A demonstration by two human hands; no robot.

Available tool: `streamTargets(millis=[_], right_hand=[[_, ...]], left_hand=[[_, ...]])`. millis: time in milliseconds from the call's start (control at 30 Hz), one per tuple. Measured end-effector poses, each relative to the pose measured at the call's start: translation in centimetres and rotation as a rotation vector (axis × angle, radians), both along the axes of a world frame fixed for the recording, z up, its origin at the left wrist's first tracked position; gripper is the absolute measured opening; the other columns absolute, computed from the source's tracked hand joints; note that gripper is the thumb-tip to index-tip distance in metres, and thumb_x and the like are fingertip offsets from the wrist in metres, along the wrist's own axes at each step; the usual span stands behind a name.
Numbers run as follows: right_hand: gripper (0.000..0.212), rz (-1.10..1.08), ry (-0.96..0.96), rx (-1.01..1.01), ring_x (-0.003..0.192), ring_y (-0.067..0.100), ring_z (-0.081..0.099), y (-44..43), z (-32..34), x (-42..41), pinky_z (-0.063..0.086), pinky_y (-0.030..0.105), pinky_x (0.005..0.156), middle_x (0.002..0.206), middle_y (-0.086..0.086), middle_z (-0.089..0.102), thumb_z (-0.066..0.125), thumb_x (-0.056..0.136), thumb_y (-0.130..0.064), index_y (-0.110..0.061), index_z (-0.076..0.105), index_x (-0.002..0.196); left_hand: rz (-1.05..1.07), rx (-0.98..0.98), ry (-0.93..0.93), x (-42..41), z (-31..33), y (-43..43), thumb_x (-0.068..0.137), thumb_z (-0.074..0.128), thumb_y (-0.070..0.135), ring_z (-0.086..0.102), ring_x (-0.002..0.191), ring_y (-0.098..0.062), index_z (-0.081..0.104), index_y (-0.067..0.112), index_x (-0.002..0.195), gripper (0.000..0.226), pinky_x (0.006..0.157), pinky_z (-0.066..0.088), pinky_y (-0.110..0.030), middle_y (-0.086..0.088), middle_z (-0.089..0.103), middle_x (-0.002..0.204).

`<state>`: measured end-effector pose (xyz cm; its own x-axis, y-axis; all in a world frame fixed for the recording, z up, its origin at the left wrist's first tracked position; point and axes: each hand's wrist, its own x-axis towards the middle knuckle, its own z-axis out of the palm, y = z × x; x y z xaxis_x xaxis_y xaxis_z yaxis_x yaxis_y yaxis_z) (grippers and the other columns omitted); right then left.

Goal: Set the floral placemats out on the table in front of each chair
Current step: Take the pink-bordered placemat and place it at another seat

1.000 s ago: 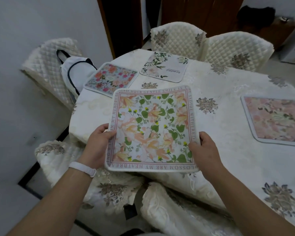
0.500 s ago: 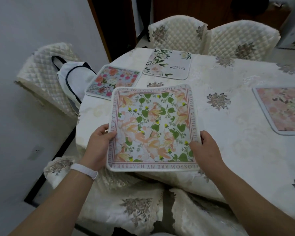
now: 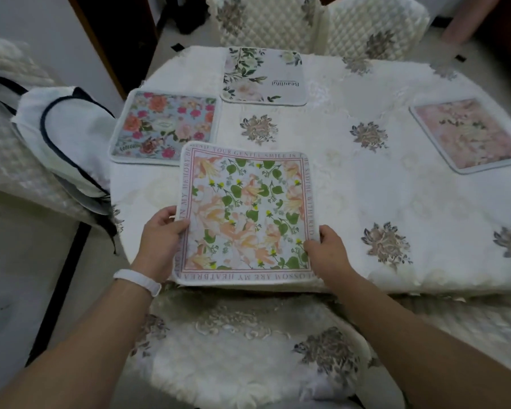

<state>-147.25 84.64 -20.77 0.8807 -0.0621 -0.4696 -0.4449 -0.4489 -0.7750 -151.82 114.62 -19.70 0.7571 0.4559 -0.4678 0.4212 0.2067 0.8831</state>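
A square placemat (image 3: 245, 214) with peach flowers, green leaves and a lettered pink border lies low over the near edge of the table (image 3: 351, 184). My left hand (image 3: 160, 237) grips its left edge and my right hand (image 3: 326, 252) grips its right edge near the bottom corner. Three other floral placemats lie flat on the cream tablecloth: a blue one with red flowers (image 3: 165, 125) at the left, a white one with green leaves (image 3: 263, 75) at the far side, and a pink one (image 3: 469, 134) at the right.
A cream chair back (image 3: 248, 346) stands right below me against the table. Two quilted chairs (image 3: 322, 22) stand at the far side. On the chair at the left (image 3: 0, 149) rests a white bag with dark trim (image 3: 62, 140). A white band circles my left wrist.
The view has swung down and closer over the near chair. The peach placemat, still held in both hands, has come down toward the table's near edge.
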Motion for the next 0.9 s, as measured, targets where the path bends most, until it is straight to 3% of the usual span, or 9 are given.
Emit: streamTargets(millis=[167, 367, 500, 600, 700, 767, 900], right_hand=[[0.012, -0.028, 0.020, -0.086, 0.078, 0.009, 0.063, -0.5, -1.6, -0.5, 0.045, 0.018, 0.049, 0.090, -0.008, 0.065, 0.051, 0.087, -0.016, -0.027, 0.054, 0.089], [0.009, -0.029, 0.079, -0.110, 0.081, 0.016, 0.061, -1.6, -4.5, -1.1, 0.047, 0.027, 0.057, 0.091, -0.002, 0.064, 0.050, 0.087, -0.013, -0.016, 0.055, 0.093], [0.007, -0.074, 0.124, -0.069, 0.077, 0.012, 0.063, -2.5, -5.6, -0.6, 0.045, 0.024, 0.053, 0.091, -0.003, 0.066, 0.053, 0.088, -0.016, -0.019, 0.058, 0.092], [0.008, -0.188, 0.162, 0.012, 0.079, 0.014, 0.066, -3.3, -5.9, -0.1, 0.051, 0.027, 0.057, 0.093, -0.001, 0.069, 0.055, 0.087, -0.018, -0.020, 0.061, 0.092], [0.013, -0.327, 0.220, 0.234, 0.089, 0.025, 0.070, -4.0, -6.2, 0.0, 0.061, 0.041, 0.068, 0.099, 0.007, 0.071, 0.058, 0.088, -0.014, -0.014, 0.064, 0.099], [0.017, -0.409, 0.256, 0.420, 0.086, 0.025, 0.071, -4.0, -6.3, 0.0, 0.060, 0.035, 0.065, 0.099, 0.011, 0.072, 0.057, 0.090, -0.008, -0.012, 0.064, 0.105], [0.016, -0.415, 0.298, 0.495, 0.078, 0.022, 0.070, -3.2, -6.8, -0.2, 0.058, 0.029, 0.061, 0.103, 0.013, 0.073, 0.058, 0.091, -0.007, -0.014, 0.064, 0.104]], left_hand=[[-0.034, -0.062, 0.069, 0.0, -2.7, -0.9, 0.093, 0.056, 0.002, 0.073, 0.081, -0.034, 0.066, 0.012, 0.099, 0.015, 0.066, 0.060, -0.043, -0.017, 0.073, 0.096], [-0.092, 0.023, 0.174, 0.6, -5.5, -2.1, 0.094, 0.055, 0.005, 0.074, 0.077, -0.024, 0.066, 0.017, 0.096, 0.016, 0.067, 0.061, -0.040, -0.010, 0.074, 0.095], [-0.033, 0.042, 0.223, 0.9, -6.5, -3.1, 0.094, 0.052, 0.004, 0.072, 0.080, -0.025, 0.063, 0.019, 0.094, 0.019, 0.058, 0.058, -0.032, -0.009, 0.072, 0.097], [0.026, 0.046, 0.240, 1.1, -6.9, -3.9, 0.093, 0.051, 0.002, 0.071, 0.081, -0.025, 0.062, 0.019, 0.091, 0.020, 0.058, 0.056, -0.032, -0.010, 0.071, 0.099], [0.117, -0.010, 0.242, 1.5, -7.1, -5.1, 0.093, 0.052, 0.003, 0.069, 0.090, -0.030, 0.061, 0.019, 0.091, 0.019, 0.071, 0.059, -0.042, -0.012, 0.070, 0.104], [0.187, -0.075, 0.240, 1.8, -7.1, -6.3, 0.093, 0.050, 0.002, 0.067, 0.098, -0.034, 0.060, 0.015, 0.101, 0.018, 0.082, 0.057, -0.051, -0.013, 0.068, 0.109], [0.304, -0.210, 0.220, 1.7, -6.8, -9.7, 0.093, 0.046, -0.002, 0.066, 0.099, -0.035, 0.056, 0.008, 0.116, 0.027, 0.083, 0.056, -0.055, -0.015, 0.065, 0.114]])
